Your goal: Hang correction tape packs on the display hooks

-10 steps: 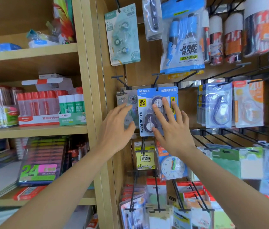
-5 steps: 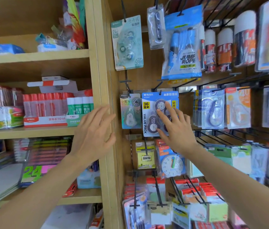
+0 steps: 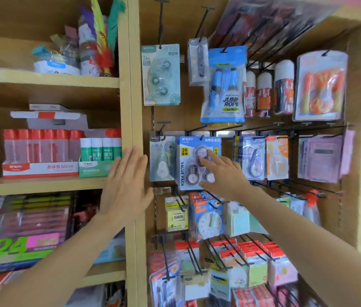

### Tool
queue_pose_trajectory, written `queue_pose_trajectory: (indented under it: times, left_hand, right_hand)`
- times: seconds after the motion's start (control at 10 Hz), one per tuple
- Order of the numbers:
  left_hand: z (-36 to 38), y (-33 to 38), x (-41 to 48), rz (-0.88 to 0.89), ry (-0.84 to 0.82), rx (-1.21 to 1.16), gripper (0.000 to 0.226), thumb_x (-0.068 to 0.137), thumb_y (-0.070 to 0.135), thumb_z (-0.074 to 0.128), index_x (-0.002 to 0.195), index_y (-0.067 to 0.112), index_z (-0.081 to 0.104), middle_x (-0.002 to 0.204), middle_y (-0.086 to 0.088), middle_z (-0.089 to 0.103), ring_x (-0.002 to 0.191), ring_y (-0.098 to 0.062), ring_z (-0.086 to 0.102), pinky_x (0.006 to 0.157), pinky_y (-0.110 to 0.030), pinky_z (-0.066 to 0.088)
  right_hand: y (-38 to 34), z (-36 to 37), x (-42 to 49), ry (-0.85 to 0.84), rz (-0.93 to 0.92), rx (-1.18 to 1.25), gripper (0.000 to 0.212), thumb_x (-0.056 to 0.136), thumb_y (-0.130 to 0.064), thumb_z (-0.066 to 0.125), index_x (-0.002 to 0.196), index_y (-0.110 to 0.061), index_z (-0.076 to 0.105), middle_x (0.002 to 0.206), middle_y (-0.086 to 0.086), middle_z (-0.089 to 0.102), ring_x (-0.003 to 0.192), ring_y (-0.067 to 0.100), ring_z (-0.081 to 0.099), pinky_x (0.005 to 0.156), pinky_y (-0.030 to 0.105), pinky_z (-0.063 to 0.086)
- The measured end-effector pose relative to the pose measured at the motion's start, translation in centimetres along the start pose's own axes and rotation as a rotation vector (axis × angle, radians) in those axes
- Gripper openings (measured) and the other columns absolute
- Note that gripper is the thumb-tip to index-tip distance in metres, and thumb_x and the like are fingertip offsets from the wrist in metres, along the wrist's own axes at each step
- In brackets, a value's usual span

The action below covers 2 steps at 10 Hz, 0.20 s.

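1. Shelves (image 3: 42, 186) fill the left half of the frame, stacked with boxed stationery.
2. A hook board (image 3: 188, 116) fills the right half. Rows of black hooks on it carry carded packs.
3. A wooden post (image 3: 130, 85) stands upright between the two.
4. At lower left lies a flat box (image 3: 26, 240) printed with a large green "24".
5. On the middle shelf sits a red glue tray (image 3: 40, 168) with an M&G logo and "50ml". Green-labelled sticks (image 3: 99, 149) stand just beside it.
6. The left hand (image 3: 128, 185) is raised flat in front of the post, left of centre. Its fingers are straight and pressed together, and it holds nothing. Whether it touches the wood I cannot tell.
7. A blue bag (image 3: 224, 85) at upper centre reads "JUMP ROPE".
8. The right hand (image 3: 226, 176) lies on the tape pack. Its forefinger is stretched onto the upper round blister, its thumb is at the lower edge, and the fingers are loosely spread.
9. The tape pack (image 3: 188, 165), blue, hangs from a hook in the middle row at frame centre. It reads "M&G", "36" and "VALUE PACK".
10. A mint pack (image 3: 160, 74) above it reads "24".
11. A grey pack (image 3: 163, 159) hangs just left of the tape pack, with its right edge behind it.
12. A clock card (image 3: 209, 222) hangs below.
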<state>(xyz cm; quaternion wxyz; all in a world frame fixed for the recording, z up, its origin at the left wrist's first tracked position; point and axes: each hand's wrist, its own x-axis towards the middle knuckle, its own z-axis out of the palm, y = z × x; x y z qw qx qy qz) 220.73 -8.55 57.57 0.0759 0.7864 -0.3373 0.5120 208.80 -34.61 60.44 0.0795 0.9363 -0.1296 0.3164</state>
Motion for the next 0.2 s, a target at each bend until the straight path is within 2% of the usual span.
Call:
queue_pose_trajectory:
  times: [0.1, 0.2]
  left_hand:
    - [-0.8, 0.5, -0.4, 0.073, 0.055, -0.135, 0.068, 0.086, 0.043, 0.063, 0.145, 0.012, 0.051, 0.155, -0.012, 0.043, 0.148, -0.03, 0.033, 0.121, -0.047, 0.028]
    - [-1.5, 1.7, -0.5, 0.123, 0.027, -0.344, 0.054, 0.083, 0.042, 0.057, 0.131, 0.017, 0.064, 0.135, -0.002, 0.063, 0.13, -0.026, 0.053, 0.108, -0.044, 0.043]
  right_hand:
    - [0.2, -1.9, -2.1, -0.064, 0.078, 0.289, 0.066, 0.091, -0.047, 0.065, 0.149, -0.029, 0.04, 0.159, 0.0, 0.033, 0.136, 0.028, 0.044, 0.109, 0.043, 0.039]
    - [1.0, -3.4, -4.6, -0.126, 0.174, 0.486, 0.048, 0.09, -0.037, 0.071, 0.135, -0.028, 0.058, 0.133, 0.001, 0.063, 0.114, 0.023, 0.064, 0.096, 0.038, 0.052]
